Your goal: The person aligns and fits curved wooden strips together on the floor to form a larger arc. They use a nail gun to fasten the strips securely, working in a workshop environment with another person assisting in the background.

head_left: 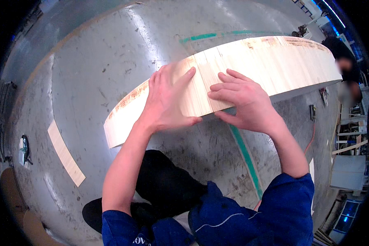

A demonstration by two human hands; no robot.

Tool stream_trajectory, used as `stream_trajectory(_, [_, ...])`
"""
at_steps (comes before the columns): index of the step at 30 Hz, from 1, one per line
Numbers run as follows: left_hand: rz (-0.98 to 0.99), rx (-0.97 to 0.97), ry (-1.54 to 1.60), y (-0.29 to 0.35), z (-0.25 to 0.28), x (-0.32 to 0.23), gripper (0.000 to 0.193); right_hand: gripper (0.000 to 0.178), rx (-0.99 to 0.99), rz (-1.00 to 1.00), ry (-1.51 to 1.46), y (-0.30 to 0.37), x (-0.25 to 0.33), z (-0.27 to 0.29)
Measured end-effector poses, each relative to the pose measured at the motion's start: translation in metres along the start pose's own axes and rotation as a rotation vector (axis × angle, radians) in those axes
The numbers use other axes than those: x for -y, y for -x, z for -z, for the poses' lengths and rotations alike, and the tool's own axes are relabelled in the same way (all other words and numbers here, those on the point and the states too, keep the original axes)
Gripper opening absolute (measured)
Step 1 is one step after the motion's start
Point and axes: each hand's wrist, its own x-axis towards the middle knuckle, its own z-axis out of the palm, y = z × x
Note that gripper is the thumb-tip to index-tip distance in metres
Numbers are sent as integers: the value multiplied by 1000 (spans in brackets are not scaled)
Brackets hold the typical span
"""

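Observation:
A long pale wooden piece [274,61], seemingly bowed in this wide view, stretches across in front of me, with brownish marks along its far edge and a thin seam line near its middle. Left of the seam, my left hand [164,98] is spread across the wood, its fingers toward the far edge and its thumb by the near edge; part of it is blurred. My right hand [248,100] rests to the right of the seam, fingers stretched over the surface and thumb at the near edge. Both hands are open against the wood.
A narrow pale wood strip [65,153] lies on the grey floor [106,61] at left, near a small dark-and-white object [24,151]. Green tape [246,156] marks the floor. An orange cord [311,137] runs at right, where another person [344,61] and stacked materials appear.

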Motion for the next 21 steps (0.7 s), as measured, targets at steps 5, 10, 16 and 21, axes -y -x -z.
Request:
stream_trajectory(5, [-29, -42, -24, 2, -6, 5, 112, 36, 70, 29, -40, -2, -4, 5])
stream_trajectory(10, [-44, -44, -30, 0, -7, 5, 108, 35, 93, 61, -5, -2, -6, 2])
stream_trajectory(16, [-52, -60, 14, -1, -5, 6, 105, 33, 117, 74, 39, -7, 0, 4])
stream_trajectory(21, [-69, -75, 36, 0, -7, 12, 103, 33, 166, 65, 71, -13, 6, 7])
